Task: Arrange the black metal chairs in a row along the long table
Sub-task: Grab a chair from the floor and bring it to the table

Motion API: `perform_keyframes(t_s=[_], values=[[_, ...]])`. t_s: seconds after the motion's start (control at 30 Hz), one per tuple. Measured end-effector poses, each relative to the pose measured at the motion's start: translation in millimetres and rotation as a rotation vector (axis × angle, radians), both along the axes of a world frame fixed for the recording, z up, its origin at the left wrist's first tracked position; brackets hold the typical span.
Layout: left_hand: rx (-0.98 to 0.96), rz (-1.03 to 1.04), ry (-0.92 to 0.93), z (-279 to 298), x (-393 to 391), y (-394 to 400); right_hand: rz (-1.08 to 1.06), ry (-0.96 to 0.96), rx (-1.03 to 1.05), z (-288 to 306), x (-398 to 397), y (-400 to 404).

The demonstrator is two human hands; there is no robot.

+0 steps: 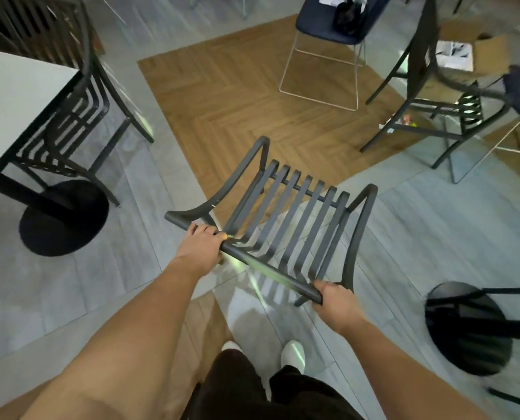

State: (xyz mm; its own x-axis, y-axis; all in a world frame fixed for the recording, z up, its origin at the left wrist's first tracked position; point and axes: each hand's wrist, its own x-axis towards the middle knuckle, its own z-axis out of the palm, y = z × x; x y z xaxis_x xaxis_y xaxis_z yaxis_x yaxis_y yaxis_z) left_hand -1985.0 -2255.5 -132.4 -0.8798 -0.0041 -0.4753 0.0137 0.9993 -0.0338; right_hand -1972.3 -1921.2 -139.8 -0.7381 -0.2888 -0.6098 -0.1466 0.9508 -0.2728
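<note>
Beside the white desk (pixel 16 95), both hands, left (pixel 199 248) and right (pixel 336 304), grasp the top rail of a black metal chair (pixel 286 213) directly in front.

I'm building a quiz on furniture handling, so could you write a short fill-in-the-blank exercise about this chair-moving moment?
1. Both hands grip the top rail of a black metal ____.
2. The left hand and the right hand hold that rail at opposite ____.
3. Another black chair is tucked against the white ____ at the left.
4. The held seat is made of parallel ____.

Missing words: chair; ends; table; slats
</note>
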Motion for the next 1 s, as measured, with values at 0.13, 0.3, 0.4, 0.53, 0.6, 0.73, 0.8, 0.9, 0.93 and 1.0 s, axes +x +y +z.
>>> perform_keyframes(t_s=[0.13,0.3,0.4,0.53,0.6,0.73,0.8,0.9,0.93,1.0], values=[[-0.043,-0.034,-0.043,-3,-11,-5,-0.05,-0.01,-0.008,-2,-1,-7],[-0.064,-0.235,-0.178,-2,-37,-15,-0.098,0.085,0.132,-10,5,-13],[0.003,-0.347,-0.26,-4,-52,-25,-0.141,0.091,0.175,-15,7,-16],[0.06,-0.442,-0.354,-7,-61,-32,-0.145,0.073,0.229,-10,11,-20],[0.074,-0.474,-0.379,-6,-65,-38,-0.166,0.092,0.236,-11,20,-29],[0.072,-0.546,-0.409,-9,-75,-53,-0.285,0.083,0.198,-15,50,-55],[0.059,-0.58,-0.412,-8,-79,-55,-0.358,0.092,0.184,-18,65,-66],[0.04,-0.621,-0.428,-6,-82,-49,-0.45,0.117,0.183,-21,86,-76],[0.041,-0.637,-0.428,-6,-82,-46,-0.471,0.119,0.184,-21,93,-77],[0.049,-0.676,-0.428,-5,-83,-38,-0.524,0.123,0.183,-22,106,-78]])
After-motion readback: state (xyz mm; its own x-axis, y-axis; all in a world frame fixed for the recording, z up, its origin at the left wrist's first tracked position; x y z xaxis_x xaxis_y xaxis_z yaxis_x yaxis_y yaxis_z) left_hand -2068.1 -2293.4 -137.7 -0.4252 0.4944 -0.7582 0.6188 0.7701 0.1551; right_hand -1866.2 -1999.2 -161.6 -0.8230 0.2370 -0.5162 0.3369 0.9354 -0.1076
